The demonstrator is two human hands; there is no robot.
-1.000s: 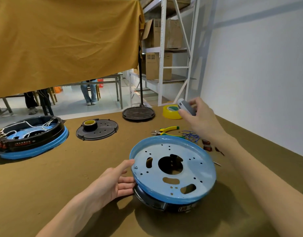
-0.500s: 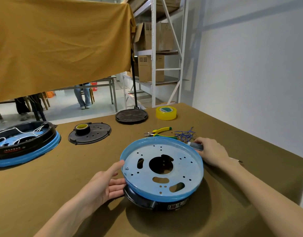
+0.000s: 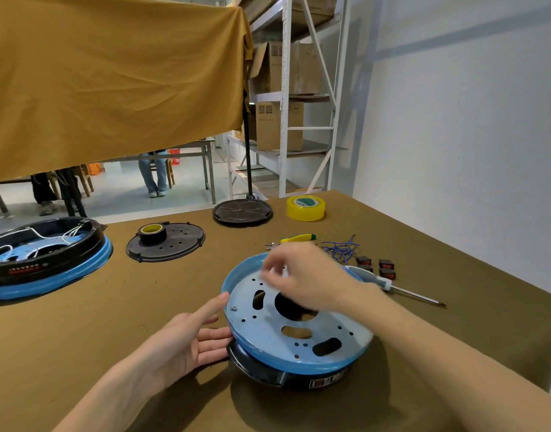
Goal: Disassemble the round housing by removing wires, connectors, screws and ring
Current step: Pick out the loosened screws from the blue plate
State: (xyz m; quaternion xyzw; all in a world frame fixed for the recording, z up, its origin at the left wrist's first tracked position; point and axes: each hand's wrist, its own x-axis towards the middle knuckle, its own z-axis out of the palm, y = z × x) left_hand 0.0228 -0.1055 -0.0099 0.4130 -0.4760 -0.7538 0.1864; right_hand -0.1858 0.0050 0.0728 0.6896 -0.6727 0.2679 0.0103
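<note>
The round housing [image 3: 299, 335] lies in front of me with its blue perforated plate facing up on a black base. A small screw [image 3: 233, 309] stands near the plate's left rim. My left hand [image 3: 187, 341] holds the housing's left side, thumb on the blue rim and fingers against the black base. My right hand [image 3: 308, 282] hovers over the far part of the plate, fingers blurred and apart, with nothing seen in them. A grey-handled screwdriver [image 3: 389, 285] lies on the table just right of the housing.
Behind the housing lie yellow-handled pliers [image 3: 296, 238], loose blue wires [image 3: 341, 249] and several small black connectors [image 3: 386, 265]. Further back are a yellow tape roll [image 3: 306, 207], a black disc [image 3: 242, 212] and a black cover [image 3: 171, 244] bearing a tape roll. A second housing [image 3: 47, 260] sits far left.
My right hand set the screwdriver down on the table to the right, let go of it and moved left over the blue plate. My left hand stayed on the housing's rim.
</note>
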